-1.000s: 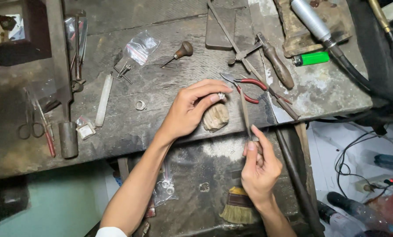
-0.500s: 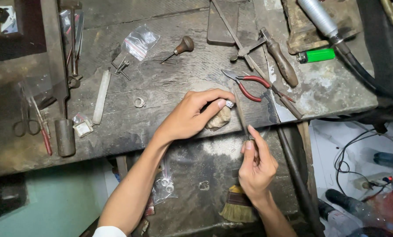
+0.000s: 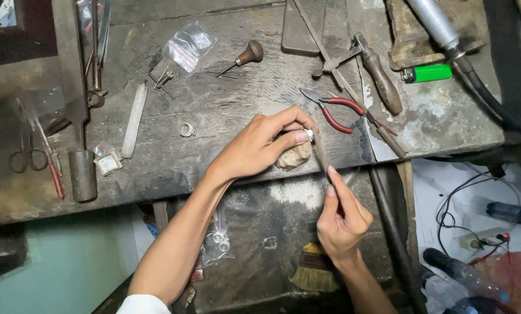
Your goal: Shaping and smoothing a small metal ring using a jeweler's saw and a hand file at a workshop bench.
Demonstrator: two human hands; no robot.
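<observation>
My left hand (image 3: 259,146) pinches a small silver ring (image 3: 310,135) between thumb and fingertips and rests it against a worn wooden bench peg (image 3: 294,156) at the front edge of the dark workbench (image 3: 225,110). My right hand (image 3: 342,215) grips a thin metal file (image 3: 320,152) that slants up and left, its tip touching the ring. A second small ring (image 3: 186,129) lies loose on the bench to the left of my left hand.
Red-handled pliers (image 3: 333,109), a wooden-handled saw frame (image 3: 376,72), a green lighter (image 3: 426,73) and a round-handled graver (image 3: 243,57) lie behind. Plastic bags (image 3: 189,43), a white stick (image 3: 133,120), scissors (image 3: 29,152) sit left. A brush (image 3: 314,267) lies in the tray below.
My left hand has curled tighter around the ring on the peg. The file in my right hand has slid a little along the ring. The view has shifted slightly.
</observation>
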